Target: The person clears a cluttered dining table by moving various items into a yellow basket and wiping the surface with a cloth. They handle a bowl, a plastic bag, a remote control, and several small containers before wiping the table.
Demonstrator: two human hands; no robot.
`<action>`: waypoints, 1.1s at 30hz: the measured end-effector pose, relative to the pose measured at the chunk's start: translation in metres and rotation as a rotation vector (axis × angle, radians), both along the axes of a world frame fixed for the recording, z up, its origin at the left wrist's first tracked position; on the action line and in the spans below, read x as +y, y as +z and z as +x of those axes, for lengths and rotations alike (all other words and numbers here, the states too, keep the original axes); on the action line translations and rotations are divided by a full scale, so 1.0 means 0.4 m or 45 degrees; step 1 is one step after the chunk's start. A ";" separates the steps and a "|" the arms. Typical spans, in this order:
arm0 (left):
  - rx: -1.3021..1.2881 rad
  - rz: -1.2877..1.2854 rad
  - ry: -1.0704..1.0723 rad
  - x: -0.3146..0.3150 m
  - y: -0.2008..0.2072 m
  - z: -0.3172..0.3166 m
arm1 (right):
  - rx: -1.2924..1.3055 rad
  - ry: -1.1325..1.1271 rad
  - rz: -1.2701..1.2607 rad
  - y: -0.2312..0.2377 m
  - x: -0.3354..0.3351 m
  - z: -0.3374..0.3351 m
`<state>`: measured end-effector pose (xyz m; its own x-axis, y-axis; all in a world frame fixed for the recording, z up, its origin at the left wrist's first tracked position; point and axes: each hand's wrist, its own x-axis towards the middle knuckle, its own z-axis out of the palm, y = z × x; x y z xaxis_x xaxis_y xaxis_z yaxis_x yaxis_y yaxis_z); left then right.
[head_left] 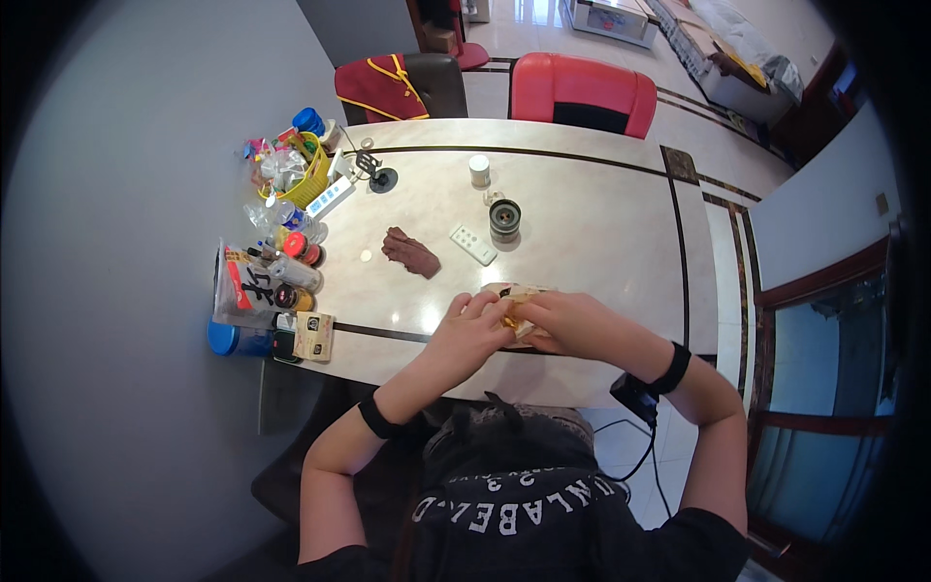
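Both my hands meet over a small cream packet (521,289) with dark and yellow patches, near the table's front edge. My left hand (472,327) has its fingers bent onto the packet's left side. From the right, my right hand (560,321) closes its fingers on the same packet, touching the left fingertips. Much of the packet is hidden under the fingers, so its exact kind cannot be told. Beyond it lie a white remote control (473,245) and a crumpled brown cloth (411,253). A dark, round lens-like cylinder (504,221) stands just past the remote.
A white-capped jar (479,171) stands farther back on the pale table (601,233). Along the left wall crowd a yellow basket (308,173), a power strip (331,198), jars, bottles and a beige pack (313,337). A red chair (583,92) and a dark chair (436,85) line the far side.
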<state>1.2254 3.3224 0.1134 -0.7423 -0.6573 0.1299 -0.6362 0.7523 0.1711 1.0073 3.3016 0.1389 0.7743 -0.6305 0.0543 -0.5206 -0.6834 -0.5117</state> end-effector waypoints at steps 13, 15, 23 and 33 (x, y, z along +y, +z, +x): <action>0.037 -0.146 0.099 -0.075 -0.208 -0.218 | 0.299 0.039 -0.343 -0.235 -0.023 -0.216; 0.037 -0.095 0.096 -0.068 -0.268 -0.233 | 0.243 0.083 -0.381 -0.308 -0.025 -0.235; -0.241 0.145 0.126 -0.045 -0.480 -0.278 | 0.359 0.228 -0.028 -0.580 -0.030 -0.245; 0.519 0.629 0.620 -0.015 -0.462 -0.177 | -0.426 -0.595 0.421 -0.585 -0.020 -0.346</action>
<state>1.1547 3.3165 -0.0714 -0.3142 -0.9474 -0.0616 -0.6893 0.1830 0.7010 0.8691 3.2935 -0.0953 0.3901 -0.9207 -0.0097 -0.5011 -0.2035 -0.8412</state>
